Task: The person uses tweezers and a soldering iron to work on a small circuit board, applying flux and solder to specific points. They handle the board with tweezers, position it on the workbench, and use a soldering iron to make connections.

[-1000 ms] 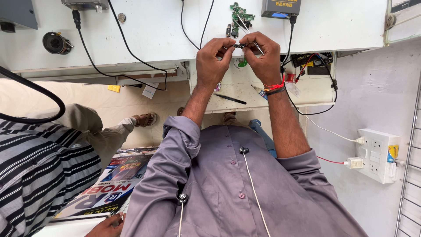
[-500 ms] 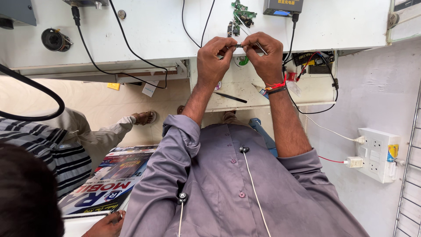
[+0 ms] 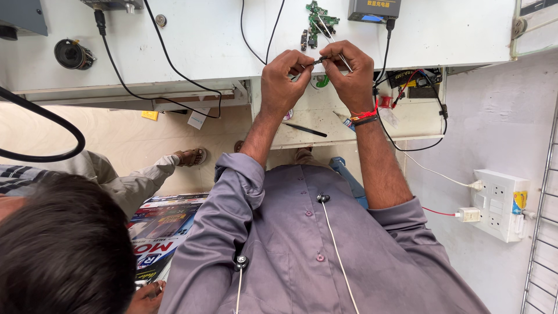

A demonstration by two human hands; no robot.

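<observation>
Both grips are pinched shut on one tiny dark part (image 3: 318, 60), held up between them over the white desk (image 3: 203, 40). Left hand (image 3: 282, 81) nips it with thumb and finger, and right hand (image 3: 349, 72) nips the other end while also holding thin metal tweezers (image 3: 343, 58). Just past the hands, a small green circuit board (image 3: 318, 17) lies on the desk beside a grey box (image 3: 372, 9). Another person's dark hair (image 3: 64, 244) shows at the lower left.
</observation>
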